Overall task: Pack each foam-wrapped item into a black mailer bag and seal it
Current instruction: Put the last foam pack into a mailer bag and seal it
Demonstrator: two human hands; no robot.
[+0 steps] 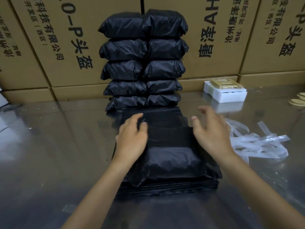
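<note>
Both hands: spread, fingers relaxed
Left hand (132, 139): resting on filled mailer bag (170, 161)
Right hand (212, 131): hovering just beside bag's flap

Black mailer bags (171, 162), brown cartons (54, 47), white foam (231, 96)

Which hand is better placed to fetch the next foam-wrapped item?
Right, probably. The foam-wrapped item sits at the table's far right, beyond the right hand; the left hand rests on the mailer bag.
</note>
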